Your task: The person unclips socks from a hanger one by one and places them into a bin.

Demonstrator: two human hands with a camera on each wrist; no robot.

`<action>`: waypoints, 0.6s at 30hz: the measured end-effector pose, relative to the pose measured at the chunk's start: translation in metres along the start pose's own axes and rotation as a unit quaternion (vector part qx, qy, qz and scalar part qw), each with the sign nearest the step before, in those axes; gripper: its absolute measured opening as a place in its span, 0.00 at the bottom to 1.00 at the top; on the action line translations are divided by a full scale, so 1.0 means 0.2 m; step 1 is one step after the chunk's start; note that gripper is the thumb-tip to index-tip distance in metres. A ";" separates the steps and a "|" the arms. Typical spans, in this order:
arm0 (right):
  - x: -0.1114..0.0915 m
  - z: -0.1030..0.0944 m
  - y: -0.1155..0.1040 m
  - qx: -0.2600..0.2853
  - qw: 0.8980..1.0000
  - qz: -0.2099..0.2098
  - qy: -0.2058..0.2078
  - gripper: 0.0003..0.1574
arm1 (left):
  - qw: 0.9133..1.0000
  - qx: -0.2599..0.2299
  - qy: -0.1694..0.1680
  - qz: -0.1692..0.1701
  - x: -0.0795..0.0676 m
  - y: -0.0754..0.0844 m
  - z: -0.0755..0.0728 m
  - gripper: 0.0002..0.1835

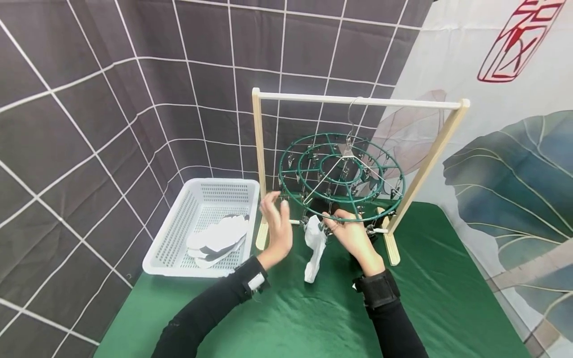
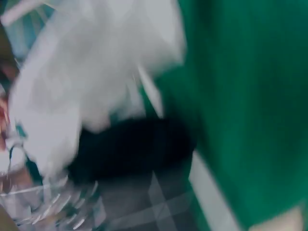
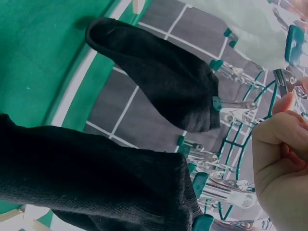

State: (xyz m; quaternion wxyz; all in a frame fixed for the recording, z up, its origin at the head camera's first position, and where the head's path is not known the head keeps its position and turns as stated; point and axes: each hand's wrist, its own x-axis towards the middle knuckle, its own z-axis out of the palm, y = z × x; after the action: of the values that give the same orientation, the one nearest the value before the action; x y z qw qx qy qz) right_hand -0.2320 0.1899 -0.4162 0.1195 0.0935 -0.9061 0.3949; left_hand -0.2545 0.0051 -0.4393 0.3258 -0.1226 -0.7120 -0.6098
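A green round clip hanger (image 1: 342,174) hangs from a wooden rack, with a white sock (image 1: 315,248) hanging at its front. My right hand (image 1: 351,236) is under the front rim, right of this sock. In the right wrist view, that hand's curled fingers pinch a metal clip (image 3: 284,81) with a green tip on the white sock. Two black socks hang from clips there, one farther off (image 3: 159,74) and one nearer (image 3: 96,168). My left hand (image 1: 278,228), fingers extended, is raised by the hanger's left edge, holding nothing. The left wrist view is blurred.
A white plastic basket (image 1: 165,248) with several white and grey socks (image 1: 219,238) stands on the left of the green cloth (image 1: 286,318). The rack's left post (image 1: 258,144) stands behind my left hand, its right post (image 1: 429,164) beyond the hanger.
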 end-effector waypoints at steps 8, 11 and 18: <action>-0.02 0.01 0.00 0.010 1.000 0.002 0.021 0.23 | 0.911 -0.158 -0.144 -0.353 -0.20 -0.09 0.05 0.16; -0.03 0.02 0.00 0.016 0.999 -0.018 0.043 0.22 | 0.881 -0.205 -0.214 -0.368 -0.21 -0.09 0.07 0.20; -0.03 0.04 0.02 0.017 0.991 -0.070 0.109 0.23 | 0.867 -0.236 -0.239 -0.368 -0.21 -0.06 0.08 0.22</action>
State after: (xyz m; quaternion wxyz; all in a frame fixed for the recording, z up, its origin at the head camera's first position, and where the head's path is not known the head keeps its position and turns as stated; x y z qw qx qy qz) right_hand -0.2293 0.1874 -0.4266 0.2436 0.1150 -0.8720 0.4087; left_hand -0.2349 0.0258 -0.4758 -0.1417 -0.0667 -0.5966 -0.7871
